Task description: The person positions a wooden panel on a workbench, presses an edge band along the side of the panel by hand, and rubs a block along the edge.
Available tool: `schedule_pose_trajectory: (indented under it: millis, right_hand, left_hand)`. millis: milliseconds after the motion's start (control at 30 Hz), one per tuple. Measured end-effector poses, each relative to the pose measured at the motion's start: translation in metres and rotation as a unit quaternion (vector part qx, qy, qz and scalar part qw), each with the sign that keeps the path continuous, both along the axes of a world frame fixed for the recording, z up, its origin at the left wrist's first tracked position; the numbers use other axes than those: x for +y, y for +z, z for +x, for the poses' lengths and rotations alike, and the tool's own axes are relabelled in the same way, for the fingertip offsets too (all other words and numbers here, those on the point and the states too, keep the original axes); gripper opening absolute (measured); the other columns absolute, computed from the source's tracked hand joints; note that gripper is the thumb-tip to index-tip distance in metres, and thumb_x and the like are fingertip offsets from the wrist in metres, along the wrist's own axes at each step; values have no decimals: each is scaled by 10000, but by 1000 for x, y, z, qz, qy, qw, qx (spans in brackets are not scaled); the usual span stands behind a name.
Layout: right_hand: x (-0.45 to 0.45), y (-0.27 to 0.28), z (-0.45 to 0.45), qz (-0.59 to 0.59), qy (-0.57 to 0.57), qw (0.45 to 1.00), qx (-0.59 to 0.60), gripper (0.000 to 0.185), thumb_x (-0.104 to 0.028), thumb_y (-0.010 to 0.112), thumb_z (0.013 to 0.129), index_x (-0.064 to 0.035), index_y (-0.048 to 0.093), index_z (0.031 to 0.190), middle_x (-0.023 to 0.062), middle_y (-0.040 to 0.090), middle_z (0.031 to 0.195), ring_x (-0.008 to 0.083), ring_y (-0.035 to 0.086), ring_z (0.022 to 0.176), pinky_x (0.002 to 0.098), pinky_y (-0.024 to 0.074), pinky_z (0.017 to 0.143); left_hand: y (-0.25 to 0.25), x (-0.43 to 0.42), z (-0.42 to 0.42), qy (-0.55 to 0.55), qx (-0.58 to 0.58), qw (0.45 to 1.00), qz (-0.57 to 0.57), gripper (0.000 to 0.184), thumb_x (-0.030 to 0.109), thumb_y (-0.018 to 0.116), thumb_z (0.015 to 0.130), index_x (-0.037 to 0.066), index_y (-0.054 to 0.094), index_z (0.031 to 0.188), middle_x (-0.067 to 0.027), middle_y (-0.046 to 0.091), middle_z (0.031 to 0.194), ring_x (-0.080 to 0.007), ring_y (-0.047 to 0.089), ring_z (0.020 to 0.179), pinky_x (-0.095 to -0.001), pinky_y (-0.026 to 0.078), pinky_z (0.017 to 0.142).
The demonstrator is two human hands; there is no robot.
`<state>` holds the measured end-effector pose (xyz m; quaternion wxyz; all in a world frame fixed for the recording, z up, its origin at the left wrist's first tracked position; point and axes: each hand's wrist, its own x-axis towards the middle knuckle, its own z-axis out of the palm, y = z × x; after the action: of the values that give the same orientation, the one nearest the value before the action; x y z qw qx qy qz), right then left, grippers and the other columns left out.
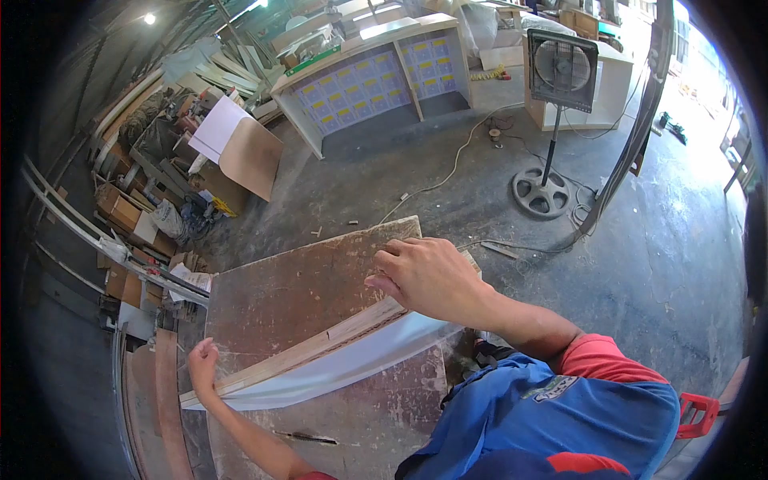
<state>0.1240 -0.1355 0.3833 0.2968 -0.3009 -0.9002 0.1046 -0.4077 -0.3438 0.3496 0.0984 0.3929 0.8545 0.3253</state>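
Your broad surface (pixel 280 292) carried the wood-edged white panel (pixel 326 370) lying across it, one end past its left edge, presumably so its middle stayed supported. Your left hand (pixel 202 368), loosely curled, was near that end; your right, its fingers partly bent (pixel 390 246), was near the other. I couldn't tell whether either gripped anything. A loose wood strip (pixel 500 250) lay on the floor, seemingly out of your way.
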Motion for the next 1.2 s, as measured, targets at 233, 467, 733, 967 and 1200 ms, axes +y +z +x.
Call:
schedule_pose_trajectory:
  millis: [233,467,733,967,1200]
  right_hand:
    - [0,0,0,7,-5,1000,2,375,-388,580,977,-40,625,847,95,627,816,298,673,782,424,545,684]
    - [0,-1,1,14,2,1000,14,363,-381,585,973,-43,626,848,95,621,807,302,669,772,424,539,675]
    - [-1,-1,0,15,-1,1000,11,357,-376,583,975,-44,630,852,96,625,806,307,669,768,427,541,681]
    - [-1,0,0,5,3,1000,15,364,-377,580,975,-41,630,846,99,627,805,313,668,776,431,540,685]
    - [-1,0,1,12,4,1000,18,367,-376,578,978,-42,631,836,97,630,805,306,671,773,432,540,679]
  left_hand:
    - [1,0,5,6,5,1000,5,403,82,610,877,-55,632,1256,-172,707,1113,-210,672,1004,-318,501,907]
    - [3,1,6,2,0,1000,-5,406,78,613,877,-55,629,1260,-168,707,1122,-207,672,1011,-318,502,910]
    - [4,1,8,8,6,1000,-5,409,75,610,870,-59,631,1255,-161,712,1104,-201,674,1001,-309,503,899]
    - [1,1,3,1,-7,1000,3,404,72,618,866,-53,638,1250,-149,715,1076,-192,672,966,-307,504,884]
    - [3,2,8,9,8,1000,-14,399,57,611,872,-52,635,1255,-139,713,1066,-194,669,971,-312,506,882]
